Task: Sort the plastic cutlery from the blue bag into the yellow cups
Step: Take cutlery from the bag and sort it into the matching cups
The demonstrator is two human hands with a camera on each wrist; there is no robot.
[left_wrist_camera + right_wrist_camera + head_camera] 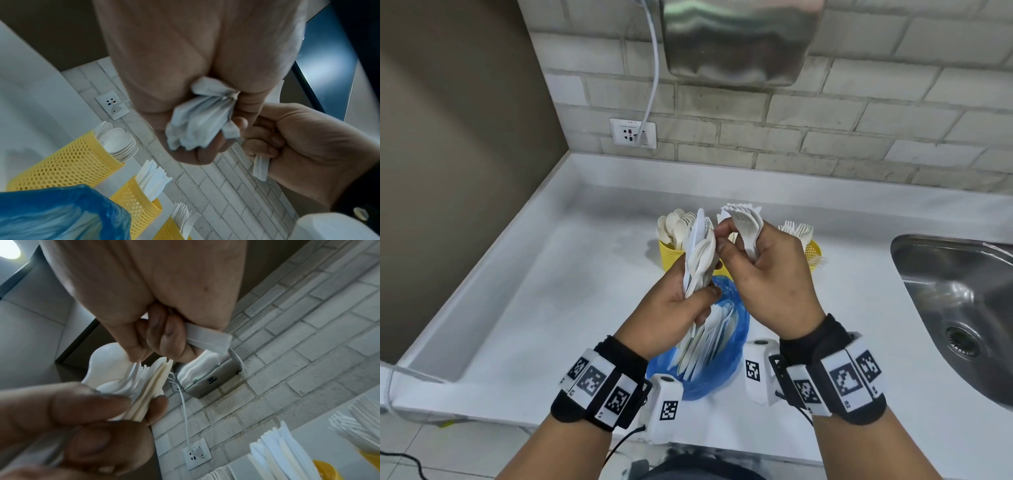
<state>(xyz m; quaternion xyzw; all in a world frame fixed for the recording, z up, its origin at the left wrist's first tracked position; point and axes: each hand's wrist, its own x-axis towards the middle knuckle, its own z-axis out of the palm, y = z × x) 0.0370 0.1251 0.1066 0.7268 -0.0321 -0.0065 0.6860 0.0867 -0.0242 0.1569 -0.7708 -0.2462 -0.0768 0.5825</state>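
My left hand (681, 308) grips a thick bundle of mixed white cutlery (700, 260), held upright above the blue bag (726, 346); its handle ends (197, 123) show in the left wrist view. My right hand (760, 263) holds a fan of white forks (746, 222) and its thumb and forefinger pinch at the top of the left bundle. Three yellow mesh cups stand behind: one with spoons (68, 160), one with knives (137, 201), one with forks (812, 251). More cutlery lies in the bag.
The white counter (551, 291) meets a brick wall with a socket (632, 133) and a cable. A steel sink (959, 308) lies to the right. A metal box (736, 37) hangs on the wall above.
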